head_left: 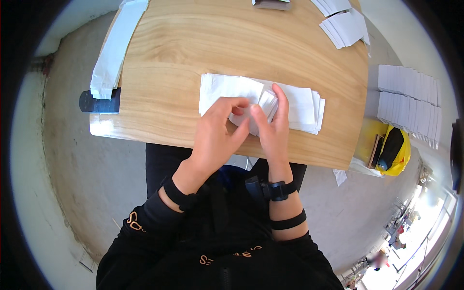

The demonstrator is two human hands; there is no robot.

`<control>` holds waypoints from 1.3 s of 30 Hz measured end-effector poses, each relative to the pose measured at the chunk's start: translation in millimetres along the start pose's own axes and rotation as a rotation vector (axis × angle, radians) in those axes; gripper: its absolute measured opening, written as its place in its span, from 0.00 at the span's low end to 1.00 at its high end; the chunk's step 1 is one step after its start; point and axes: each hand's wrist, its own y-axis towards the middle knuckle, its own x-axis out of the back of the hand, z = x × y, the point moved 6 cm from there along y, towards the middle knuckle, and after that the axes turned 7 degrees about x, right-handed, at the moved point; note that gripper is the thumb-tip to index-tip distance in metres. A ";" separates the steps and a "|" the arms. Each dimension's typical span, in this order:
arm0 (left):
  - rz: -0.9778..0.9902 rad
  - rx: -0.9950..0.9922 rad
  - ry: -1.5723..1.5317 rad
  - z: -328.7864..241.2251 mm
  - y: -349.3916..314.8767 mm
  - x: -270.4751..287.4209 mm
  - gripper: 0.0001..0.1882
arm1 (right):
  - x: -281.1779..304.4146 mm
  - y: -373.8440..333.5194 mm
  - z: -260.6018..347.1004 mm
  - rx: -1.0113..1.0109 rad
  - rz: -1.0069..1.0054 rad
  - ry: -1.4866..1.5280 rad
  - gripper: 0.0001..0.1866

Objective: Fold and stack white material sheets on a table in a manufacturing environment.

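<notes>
A stack of flat white paper pieces point(300, 107) lies spread near the table's front edge, below both hands. Just over its middle, my right hand point(274, 129) grips a small folded white paper bundle point(268, 100) between thumb and fingers. My left hand point(215, 131) is closed from the other side, its index finger and thumb curved round the bundle's near left part. White paper shows inside that curl. The bundle's lower part is partly hidden by my fingers, and I cannot tell how many layers it has.
The wooden table point(203, 43) carries a long white paper stack point(113, 53) at left and small white stacks point(342, 29) at far right. Beyond its right edge stand rows of white packets point(408, 99) and a yellow bag point(402, 157). A dark box point(271, 4) sits at the far edge.
</notes>
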 end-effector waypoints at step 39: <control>0.153 0.188 0.430 51.3 89.0 89.4 0.17 | 116.1 -33.0 87.9 0.091 -0.348 0.357 0.34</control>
